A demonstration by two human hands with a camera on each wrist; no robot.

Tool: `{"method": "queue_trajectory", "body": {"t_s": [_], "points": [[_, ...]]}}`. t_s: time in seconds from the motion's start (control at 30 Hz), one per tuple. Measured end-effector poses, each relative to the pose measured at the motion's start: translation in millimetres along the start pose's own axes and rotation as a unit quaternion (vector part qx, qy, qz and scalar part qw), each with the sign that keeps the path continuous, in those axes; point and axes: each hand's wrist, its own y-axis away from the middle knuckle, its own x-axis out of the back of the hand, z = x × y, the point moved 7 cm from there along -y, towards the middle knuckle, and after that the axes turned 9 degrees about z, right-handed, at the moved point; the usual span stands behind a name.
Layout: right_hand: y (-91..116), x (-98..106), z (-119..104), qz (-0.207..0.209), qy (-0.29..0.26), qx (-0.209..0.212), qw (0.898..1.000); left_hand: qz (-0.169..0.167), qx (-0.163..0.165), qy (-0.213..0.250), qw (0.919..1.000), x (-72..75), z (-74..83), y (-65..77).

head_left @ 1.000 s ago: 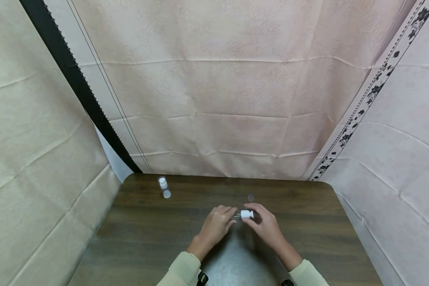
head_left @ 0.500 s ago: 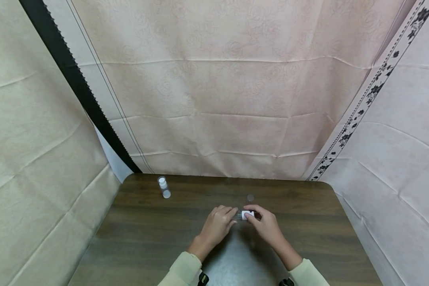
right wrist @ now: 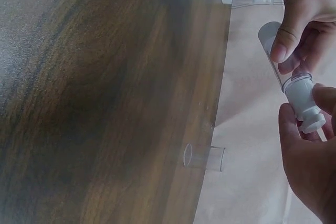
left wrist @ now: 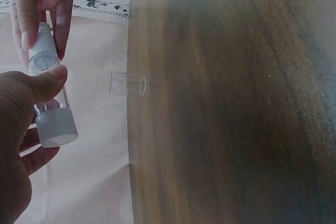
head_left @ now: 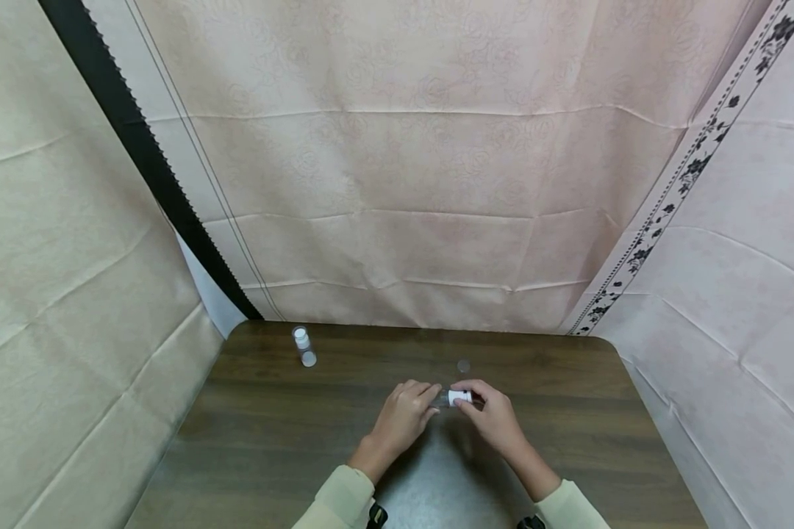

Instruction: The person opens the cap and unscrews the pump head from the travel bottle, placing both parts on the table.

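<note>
A small clear bottle [left wrist: 64,98] with a pale base is held sideways between both hands over the table. My left hand [head_left: 400,417] grips its clear body, thumb across it in the left wrist view. At the other end, my right hand [head_left: 492,419] pinches the white pump top [right wrist: 300,97] between thumb and fingers. Some of the fingers are hidden behind the bottle. A clear open-ended cap [right wrist: 205,157] stands on the table just beyond the hands, touched by neither.
Another bottle with a white top [head_left: 304,347] stands near the table's back left corner. The wooden table [head_left: 258,426] ends at a pale cloth curtain [head_left: 397,220], and cloth hangs at both sides too.
My right thumb has moved up onto the white pump top, and the right fingers have shifted slightly around it. The left hand keeps its hold; the cap and other bottle have not moved.
</note>
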Motion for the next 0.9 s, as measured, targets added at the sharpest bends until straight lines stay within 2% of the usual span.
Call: {"method": "queue_trajectory", "body": {"t_s": [0.2, 0.47, 0.7, 0.9], "points": [[0.8, 0.8, -1.3, 0.003, -0.017, 0.033, 0.999, -0.001, 0.001, 0.001, 1.0000, -1.6, -0.1, -0.7], [2.7, 1.8, -3.3, 0.012, -0.020, 0.047, 0.999, -0.001, 0.000, -0.001, 1.0000, -3.0, -0.2, -0.2], [4.1, 2.4, -4.1, 0.013, -0.043, 0.063, 0.997, -0.005, 0.005, 0.000, 1.0000, -3.5, -0.1, -0.1], [5.0, 3.2, -3.1, 0.014, -0.043, 0.066, 0.997, 0.004, -0.004, -0.002, 1.0000, -3.1, 1.5, 0.1]]}}
